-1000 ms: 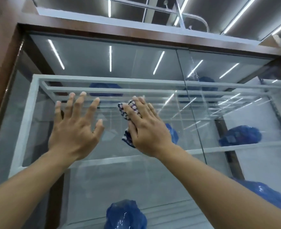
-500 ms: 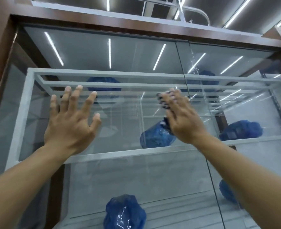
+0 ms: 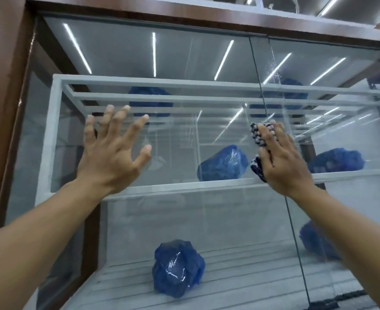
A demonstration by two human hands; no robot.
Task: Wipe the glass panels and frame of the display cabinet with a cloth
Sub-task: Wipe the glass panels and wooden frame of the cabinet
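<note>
Pressing cloth to glass, right hand fingers straight, left hand splayed, blue bags behind

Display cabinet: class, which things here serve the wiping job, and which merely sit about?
In use: blue-and-white checked cloth, right hand pressing it, left hand, clear glass panels, brown wooden frame.
Sitting about: crumpled blue plastic bundles, white slatted shelves.

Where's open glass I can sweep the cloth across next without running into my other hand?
Free: the clear glass panel between the spread left hand and the right hand pressing the navy-and-white checked cloth; also the band under the brown wooden top frame, and below both wrists. Crowded: around the left hand and the panel seam beside the cloth.
</note>
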